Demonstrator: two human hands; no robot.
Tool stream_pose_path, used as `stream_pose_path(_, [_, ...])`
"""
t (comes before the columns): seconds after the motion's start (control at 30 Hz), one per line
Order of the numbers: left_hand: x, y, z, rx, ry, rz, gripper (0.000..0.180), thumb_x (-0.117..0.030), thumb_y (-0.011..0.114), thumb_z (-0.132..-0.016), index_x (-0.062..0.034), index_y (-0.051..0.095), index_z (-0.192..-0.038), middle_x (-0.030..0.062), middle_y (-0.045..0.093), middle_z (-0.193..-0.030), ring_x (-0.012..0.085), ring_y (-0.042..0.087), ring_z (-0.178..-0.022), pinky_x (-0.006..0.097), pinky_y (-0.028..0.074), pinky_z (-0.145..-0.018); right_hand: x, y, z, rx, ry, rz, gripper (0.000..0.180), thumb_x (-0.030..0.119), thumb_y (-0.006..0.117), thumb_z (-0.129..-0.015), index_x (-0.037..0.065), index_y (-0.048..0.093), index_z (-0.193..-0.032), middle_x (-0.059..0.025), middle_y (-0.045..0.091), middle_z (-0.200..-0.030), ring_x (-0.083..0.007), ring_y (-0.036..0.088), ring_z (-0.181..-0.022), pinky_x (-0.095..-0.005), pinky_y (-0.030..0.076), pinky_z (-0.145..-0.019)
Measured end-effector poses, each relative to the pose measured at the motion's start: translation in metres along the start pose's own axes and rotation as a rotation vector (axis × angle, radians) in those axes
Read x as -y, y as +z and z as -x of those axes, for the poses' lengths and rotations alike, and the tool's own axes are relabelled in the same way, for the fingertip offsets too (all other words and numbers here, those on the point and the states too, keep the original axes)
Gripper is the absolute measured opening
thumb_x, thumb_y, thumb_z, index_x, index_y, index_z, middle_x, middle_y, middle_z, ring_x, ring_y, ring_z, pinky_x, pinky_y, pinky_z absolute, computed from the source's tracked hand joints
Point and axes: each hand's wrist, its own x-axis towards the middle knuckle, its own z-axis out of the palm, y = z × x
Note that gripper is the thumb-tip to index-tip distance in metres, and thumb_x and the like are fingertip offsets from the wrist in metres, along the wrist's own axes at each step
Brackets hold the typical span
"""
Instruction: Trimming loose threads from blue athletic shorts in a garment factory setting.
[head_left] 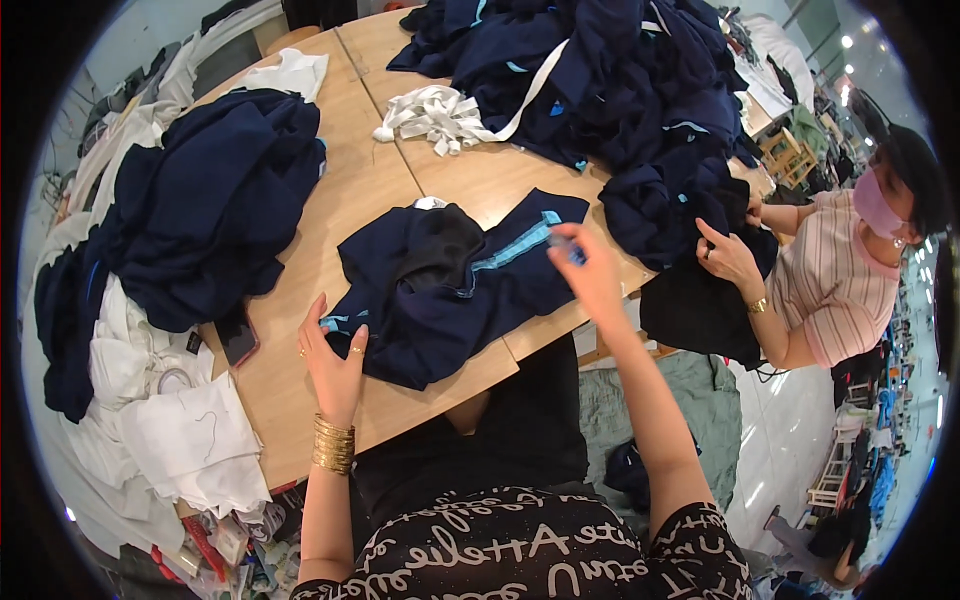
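A dark navy garment (430, 320) with light blue tape (515, 245) along one seam lies spread on the table before me. Its inside shows at a dark opening, and a white tag peeks out at its far edge. At its left end, beside a bit of light blue trim, my left hand (335, 362) rests with thumb and fingers apart. My right hand (592, 275) is over the garment's right end, close to the tape. Its fingers are closed on a small blue object (574, 252), mostly hidden, whose kind I cannot make out.
A navy garment heap (220, 190) lies left, near a phone (237, 335) and folded white cloth (190, 430). Beyond are a white tape bundle (435, 115) and a big navy pile (600, 70). At right, a masked person (830, 270) handles dark cloth. The wooden table (375, 430) curves nearby.
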Motion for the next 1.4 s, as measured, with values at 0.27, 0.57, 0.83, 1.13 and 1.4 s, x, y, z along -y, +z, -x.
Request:
stream_pose_path(0.27, [-0.021,0.028,-0.001,0.181,0.248,0.041,0.063,-0.025,0.067,-0.08,-0.0033,0.039,-0.132,0.0178,0.044,-0.128,0.0341,0.038,-0.119,0.041,0.028,-0.103,-0.085,0.037,-0.066,0.013,0.006,0.339,0.045,0.001,0.058,-0.067,0.004,0.058,-0.112,-0.0252,0.055,-0.099,-0.0402,0.052,-0.1,-0.0441,0.045,-0.084])
stream_pose_path(0.57, [-0.015,0.067,0.007,0.258,0.231,-0.016,0.066,-0.008,0.069,-0.07,-0.0036,0.041,-0.13,0.0176,0.053,-0.116,0.0336,0.051,-0.104,0.04,0.04,-0.089,-0.06,0.117,-0.101,0.006,-0.159,0.451,0.017,0.005,0.055,-0.077,0.001,0.062,-0.091,-0.0192,0.051,-0.1,-0.0352,0.052,-0.095,-0.042,0.047,-0.078])
stream_pose_path(0.83, [-0.009,0.047,0.021,0.458,0.007,0.184,0.053,-0.005,0.069,-0.072,-0.0009,0.045,-0.118,0.01,0.054,-0.099,0.0142,0.05,-0.065,0.026,0.045,-0.064,0.049,0.067,-0.01,0.401,0.062,0.097,0.049,0.051,0.05,-0.087,0.004,0.06,-0.101,-0.0216,0.062,-0.089,-0.0344,0.061,-0.085,-0.0422,0.049,-0.072])
stream_pose_path(1.13, [-0.014,0.013,0.028,0.672,-0.013,0.375,0.054,-0.006,0.068,-0.076,-0.0039,0.045,-0.125,0.0112,0.056,-0.111,0.0153,0.061,-0.088,0.025,0.048,-0.07,0.039,0.08,0.071,0.244,-0.137,0.236,0.024,0.021,0.062,-0.079,0.002,0.058,-0.093,-0.0127,0.058,-0.089,-0.0311,0.059,-0.086,-0.0377,0.05,-0.07])
stream_pose_path(1.4, [0.034,0.023,0.037,0.427,-0.06,0.538,0.085,-0.005,0.067,-0.074,-0.0038,0.018,-0.144,0.0128,0.025,-0.147,0.0259,0.033,-0.129,0.036,0.028,-0.107,0.105,0.047,0.053,0.541,0.281,-1.26,0.023,0.011,0.051,-0.092,-0.003,0.059,-0.108,0.0006,0.062,-0.1,-0.0072,0.054,-0.091,-0.0216,0.044,-0.081])
